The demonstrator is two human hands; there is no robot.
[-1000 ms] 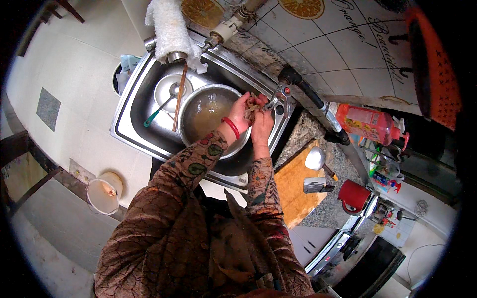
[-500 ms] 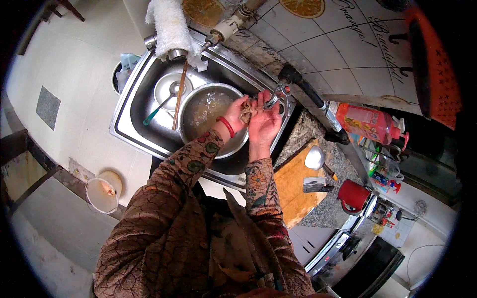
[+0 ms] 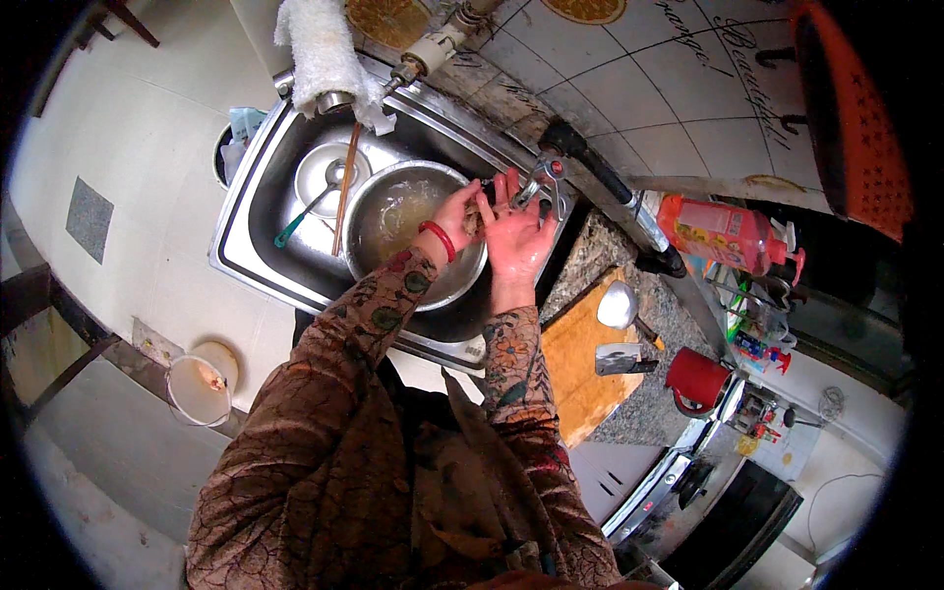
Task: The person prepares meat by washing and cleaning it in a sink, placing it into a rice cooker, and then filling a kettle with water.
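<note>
My left hand (image 3: 453, 220), with a red band at its wrist, is closed round a small brown, crumpled lump (image 3: 474, 222) whose kind I cannot make out. Palm up and fingers spread, my wet right hand (image 3: 521, 242) lies beside it, just below the metal tap (image 3: 537, 187). Both hands are over the right side of a round metal basin (image 3: 355, 218), which holds cloudy water. The basin stands in a steel sink (image 3: 258, 231). To its left in the sink are a white bowl (image 3: 307, 175), a green-handled spoon (image 3: 300, 222) and wooden chopsticks (image 3: 346, 197).
A white towel (image 3: 320, 49) hangs at the sink's back left. On the right counter lie a wooden board (image 3: 580, 359), a ladle (image 3: 618, 305), a cleaver (image 3: 618, 358) and a red mug (image 3: 696, 382). A pink pump bottle (image 3: 718, 234) stands behind them. A pale bucket (image 3: 202, 382) is on the floor.
The right hand's fingers have opened out and its palm lies flatter, a little away from the left hand. The left hand still grips the brown lump. The whole view has shifted slightly.
</note>
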